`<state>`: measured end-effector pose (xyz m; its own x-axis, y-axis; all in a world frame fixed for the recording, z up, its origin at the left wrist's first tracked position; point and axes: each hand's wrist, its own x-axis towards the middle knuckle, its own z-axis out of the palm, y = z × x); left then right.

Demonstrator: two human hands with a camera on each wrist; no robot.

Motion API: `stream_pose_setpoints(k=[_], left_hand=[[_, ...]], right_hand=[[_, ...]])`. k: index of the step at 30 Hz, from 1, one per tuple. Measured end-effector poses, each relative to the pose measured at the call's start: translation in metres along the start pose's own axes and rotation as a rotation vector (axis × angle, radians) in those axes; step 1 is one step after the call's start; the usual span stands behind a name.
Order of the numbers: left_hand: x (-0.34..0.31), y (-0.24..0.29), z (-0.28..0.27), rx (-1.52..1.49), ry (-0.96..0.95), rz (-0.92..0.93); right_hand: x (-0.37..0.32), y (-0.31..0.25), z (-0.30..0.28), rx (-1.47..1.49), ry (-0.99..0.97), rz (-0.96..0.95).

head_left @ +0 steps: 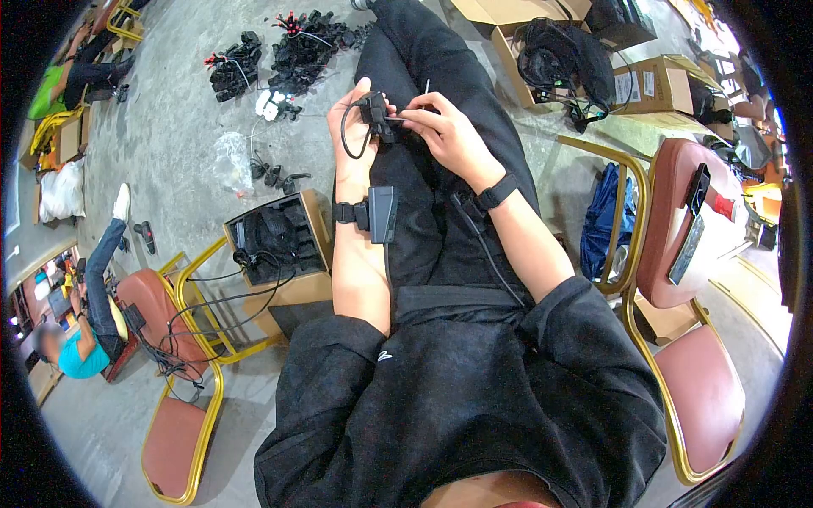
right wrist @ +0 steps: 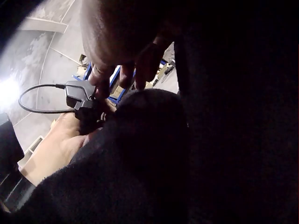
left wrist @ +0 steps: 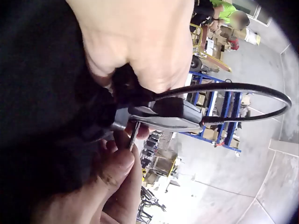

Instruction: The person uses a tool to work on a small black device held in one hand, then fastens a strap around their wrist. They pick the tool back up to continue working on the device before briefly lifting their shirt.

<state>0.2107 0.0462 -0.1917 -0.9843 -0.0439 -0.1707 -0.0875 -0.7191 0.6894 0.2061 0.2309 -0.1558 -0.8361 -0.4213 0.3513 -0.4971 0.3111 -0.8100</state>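
Note:
Over the lap, my left hand (head_left: 345, 118) grips a small black plastic device (head_left: 373, 117) with a black cable (head_left: 345, 140) looping out of it. My right hand (head_left: 453, 140) pinches a thin metal hex key (head_left: 396, 118) between thumb and fingers, its tip right at the device. In the left wrist view, the hex key (left wrist: 134, 136) meets the underside of the device (left wrist: 173, 114), below the left hand (left wrist: 145, 42). Dark shadow covers part of the grip there. The right wrist view has the device (right wrist: 79, 93) beneath the right fingers (right wrist: 126, 74); a black trouser leg hides the rest.
Several black devices (head_left: 309, 55) lie piled on the concrete floor (head_left: 169, 127) ahead. An opened carton (head_left: 318, 229) with black gear and trailing cables stands left, by a chair (head_left: 174, 440). More cartons (head_left: 660, 89) are ahead right, and another chair (head_left: 699, 389) stands right.

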Motion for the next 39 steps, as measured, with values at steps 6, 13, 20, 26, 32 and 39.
stream_pose_setpoints(k=[6, 13, 20, 26, 32, 39], left_hand=[[-0.002, 0.000, 0.003, 0.037, -0.022, 0.038], [-0.003, 0.004, 0.036, 0.126, 0.208, 0.070], [0.003, 0.021, 0.028, 0.114, 0.237, -0.119], [-0.065, 0.092, 0.026, 0.662, -0.220, -0.637], [-0.174, 0.108, 0.004, 0.929, -0.586, -1.131], [-0.235, 0.123, 0.007, 1.410, -0.577, -0.789]], right_hand=[[0.000, 0.003, 0.001, 0.048, -0.025, 0.076], [-0.002, 0.001, 0.004, 0.300, -0.038, 0.321], [-0.010, -0.008, -0.010, 0.651, -0.078, 0.493], [-0.060, -0.041, -0.092, 0.403, -0.569, 0.654], [-0.103, -0.085, -0.143, 0.133, -1.130, 0.609], [-0.143, -0.088, -0.153, 0.033, -1.175, 0.546]])
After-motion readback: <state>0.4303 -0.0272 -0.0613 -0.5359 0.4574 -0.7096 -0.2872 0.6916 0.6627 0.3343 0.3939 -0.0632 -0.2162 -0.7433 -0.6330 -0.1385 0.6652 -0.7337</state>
